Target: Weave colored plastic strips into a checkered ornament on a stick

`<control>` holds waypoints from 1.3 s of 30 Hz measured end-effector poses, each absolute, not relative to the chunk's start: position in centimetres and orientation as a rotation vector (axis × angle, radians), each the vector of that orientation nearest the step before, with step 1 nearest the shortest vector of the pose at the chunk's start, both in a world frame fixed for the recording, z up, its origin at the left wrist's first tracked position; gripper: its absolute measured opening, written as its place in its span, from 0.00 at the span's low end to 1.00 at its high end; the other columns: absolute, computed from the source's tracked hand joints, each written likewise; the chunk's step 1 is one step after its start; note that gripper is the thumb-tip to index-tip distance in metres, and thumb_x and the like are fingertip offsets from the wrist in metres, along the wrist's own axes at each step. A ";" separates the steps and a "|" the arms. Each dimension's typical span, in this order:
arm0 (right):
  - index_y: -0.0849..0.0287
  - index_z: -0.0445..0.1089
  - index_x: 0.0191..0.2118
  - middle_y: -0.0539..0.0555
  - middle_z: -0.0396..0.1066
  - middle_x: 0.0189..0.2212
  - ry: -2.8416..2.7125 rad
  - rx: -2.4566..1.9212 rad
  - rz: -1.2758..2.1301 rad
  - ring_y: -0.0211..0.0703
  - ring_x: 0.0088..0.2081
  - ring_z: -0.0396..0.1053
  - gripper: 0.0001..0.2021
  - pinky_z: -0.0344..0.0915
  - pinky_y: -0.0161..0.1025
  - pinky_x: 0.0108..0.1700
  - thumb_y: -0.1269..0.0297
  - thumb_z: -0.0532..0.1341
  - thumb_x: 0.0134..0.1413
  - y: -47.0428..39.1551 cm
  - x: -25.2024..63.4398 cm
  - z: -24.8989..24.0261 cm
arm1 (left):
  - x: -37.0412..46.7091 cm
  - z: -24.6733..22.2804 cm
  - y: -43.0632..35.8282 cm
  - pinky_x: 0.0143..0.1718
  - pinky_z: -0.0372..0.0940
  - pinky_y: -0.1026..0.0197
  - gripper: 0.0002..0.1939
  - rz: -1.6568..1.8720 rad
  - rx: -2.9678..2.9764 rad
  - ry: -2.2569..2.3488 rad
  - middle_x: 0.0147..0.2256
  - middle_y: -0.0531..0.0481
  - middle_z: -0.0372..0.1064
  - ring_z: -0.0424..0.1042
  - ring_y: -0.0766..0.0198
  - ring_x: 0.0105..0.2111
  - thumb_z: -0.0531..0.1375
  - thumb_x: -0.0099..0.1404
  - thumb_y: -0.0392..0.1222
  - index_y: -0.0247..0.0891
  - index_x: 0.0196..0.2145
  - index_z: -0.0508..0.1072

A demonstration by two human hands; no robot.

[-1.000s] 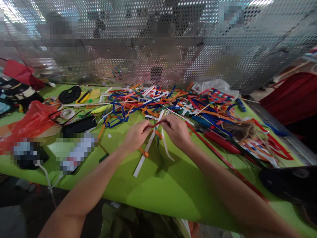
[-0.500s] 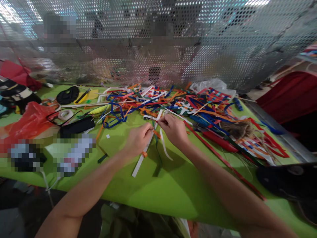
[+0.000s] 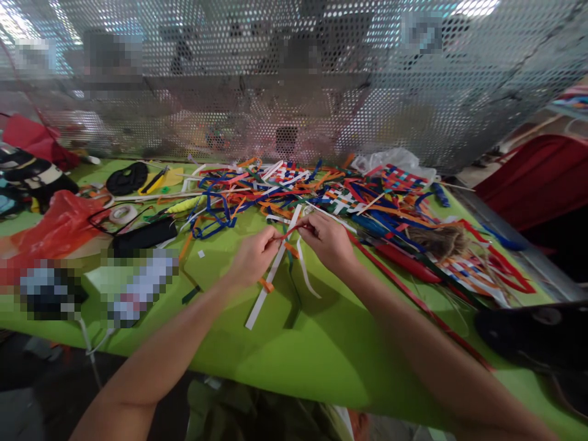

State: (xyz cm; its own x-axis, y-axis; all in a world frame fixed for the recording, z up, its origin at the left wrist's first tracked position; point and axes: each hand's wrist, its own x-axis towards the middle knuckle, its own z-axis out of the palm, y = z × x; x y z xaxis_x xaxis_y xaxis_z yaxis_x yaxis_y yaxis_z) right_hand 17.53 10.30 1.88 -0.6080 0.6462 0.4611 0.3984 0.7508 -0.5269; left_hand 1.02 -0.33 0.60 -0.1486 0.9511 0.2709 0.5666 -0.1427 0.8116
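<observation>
Between my two hands a short red strip (image 3: 289, 233) is stretched, pinched at both ends. My left hand (image 3: 253, 252) has thumb and fingers closed on its left end. My right hand (image 3: 329, 242) grips the other end, fingers curled. Below them a long white strip (image 3: 260, 307) lies slantwise on the green table (image 3: 340, 349), with a small orange piece (image 3: 266, 284) across it. A dark green strip (image 3: 294, 285) and a curved white strip (image 3: 309, 275) lie beside it. Whether these strips are joined under my hands is hidden.
A tangle of coloured strips (image 3: 275, 184) with woven pieces spreads along the back. Eyeglasses (image 3: 96, 215), a roll of tape (image 3: 123, 214), a yellow cutter (image 3: 154, 182) and an orange plastic bag (image 3: 64, 223) lie left. A long red strip (image 3: 420, 300) and brown twine (image 3: 438, 237) lie right. Perforated metal (image 3: 220, 116) stands behind.
My hands have moved slightly apart, the right one a little to the right. More of the red strip now shows between them. The white strip has hardly moved.
</observation>
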 end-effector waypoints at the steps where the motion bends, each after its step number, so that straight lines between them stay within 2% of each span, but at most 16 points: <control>1: 0.57 0.70 0.31 0.53 0.68 0.27 -2.296 -0.774 0.508 0.43 0.31 0.64 0.05 0.57 0.38 0.33 0.66 0.58 0.55 10.4 17.6 1.9 | 0.9 0.6 -0.3 0.26 0.51 0.64 0.06 1.226 1.701 1.710 0.23 0.57 0.61 0.59 0.69 0.23 0.52 0.66 0.39 0.39 0.33 0.67; 4: 0.57 0.70 0.27 0.52 0.65 0.24 -2.295 -0.748 0.526 0.42 0.30 0.63 0.09 0.56 0.38 0.32 0.61 0.60 0.56 10.5 17.7 1.9 | 0.5 0.5 -0.1 0.25 0.50 0.64 0.06 1.250 1.700 1.714 0.23 0.57 0.60 0.58 0.69 0.23 0.53 0.66 0.39 0.39 0.33 0.67; 11: 0.57 0.67 0.25 0.51 0.64 0.25 -2.317 -0.717 0.584 0.41 0.31 0.63 0.10 0.57 0.37 0.33 0.67 0.56 0.57 10.5 17.2 2.0 | 0.2 0.5 0.0 0.26 0.49 0.64 0.06 1.226 1.726 1.665 0.23 0.56 0.60 0.57 0.69 0.23 0.53 0.66 0.40 0.39 0.32 0.66; 17: 0.56 0.72 0.30 0.54 0.70 0.31 -2.295 -0.752 0.513 0.45 0.36 0.68 0.09 0.62 0.40 0.38 0.73 0.55 0.53 10.8 17.8 2.1 | -0.4 0.5 0.2 0.26 0.50 0.64 0.06 1.190 1.675 1.642 0.24 0.56 0.61 0.58 0.68 0.23 0.52 0.66 0.40 0.39 0.34 0.67; 22: 0.55 0.74 0.39 0.56 0.74 0.38 -2.377 -0.708 0.546 0.47 0.40 0.70 0.09 0.63 0.42 0.41 0.69 0.57 0.57 9.6 17.7 2.4 | -0.2 0.3 0.3 0.25 0.50 0.64 0.05 1.171 1.736 1.713 0.24 0.56 0.63 0.59 0.68 0.23 0.54 0.66 0.40 0.39 0.35 0.69; 26: 0.58 0.74 0.33 0.55 0.74 0.31 -2.425 -0.715 0.651 0.45 0.34 0.70 0.09 0.62 0.39 0.36 0.64 0.57 0.60 9.0 17.1 2.2 | 0.1 0.4 0.3 0.27 0.53 0.64 0.06 1.131 1.757 1.716 0.25 0.55 0.66 0.63 0.67 0.25 0.53 0.66 0.40 0.39 0.35 0.70; 32: 0.55 0.76 0.34 0.52 0.77 0.31 -2.329 -0.817 0.630 0.44 0.33 0.72 0.09 0.60 0.37 0.34 0.64 0.58 0.59 9.3 17.5 2.1 | -0.2 0.5 0.5 0.29 0.56 0.63 0.08 1.077 1.760 1.747 0.29 0.54 0.70 0.67 0.65 0.28 0.53 0.66 0.37 0.40 0.38 0.71; 39: 0.56 0.75 0.34 0.50 0.74 0.26 -2.329 -0.793 0.719 0.40 0.28 0.68 0.11 0.58 0.35 0.31 0.58 0.58 0.59 10.2 18.2 2.4 | -1.7 0.2 1.0 0.31 0.57 0.64 0.11 1.096 1.735 1.746 0.29 0.52 0.69 0.67 0.64 0.29 0.52 0.68 0.45 0.38 0.36 0.71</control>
State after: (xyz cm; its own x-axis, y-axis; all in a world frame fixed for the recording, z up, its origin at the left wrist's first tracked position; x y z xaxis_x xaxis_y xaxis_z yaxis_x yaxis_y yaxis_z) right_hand 18.18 10.23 2.39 -0.6616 0.6697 0.3373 0.3628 0.6796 -0.6376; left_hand -1.74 1.04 0.25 -0.1130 0.9693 0.2183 0.6178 -0.1035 0.7795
